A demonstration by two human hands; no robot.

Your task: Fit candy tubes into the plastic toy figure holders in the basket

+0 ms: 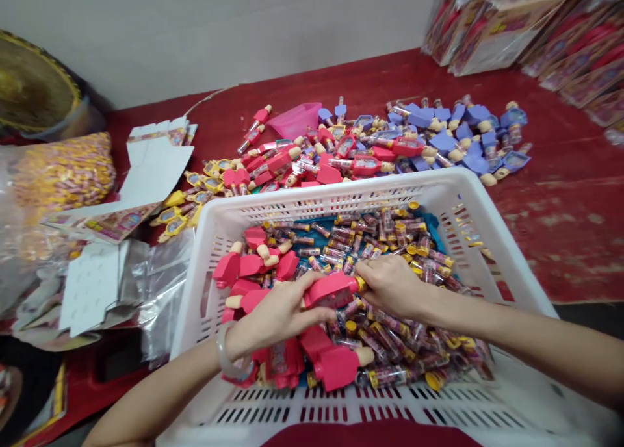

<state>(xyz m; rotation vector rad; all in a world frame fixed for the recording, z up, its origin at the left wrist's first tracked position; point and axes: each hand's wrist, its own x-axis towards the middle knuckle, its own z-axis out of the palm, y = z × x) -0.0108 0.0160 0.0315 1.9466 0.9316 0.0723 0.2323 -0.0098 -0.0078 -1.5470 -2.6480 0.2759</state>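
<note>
My left hand (285, 310) grips a red plastic toy piece (334, 290) shaped like a small flat bottle, thumb below it and fingers above. At the piece's right end, my right hand (390, 284) pinches a yellow-capped tube (361, 283); how far the tube sits inside is hidden by the fingers. Both hands are over a white plastic basket (341, 192). More red pieces (338, 367) with cream-coloured ends lie in its left half. Small clear tubes with yellow caps (390, 336) fill the middle and right of the basket, on blue material.
Behind the basket, purple pieces (475, 158), red pieces (365, 166) and yellow pieces (176, 225) are heaped on a red table (560, 226). Packaged toys (507, 31) stand back right. At left are white cards (151, 171), clear bags (166, 291) and a filled sack (63, 174).
</note>
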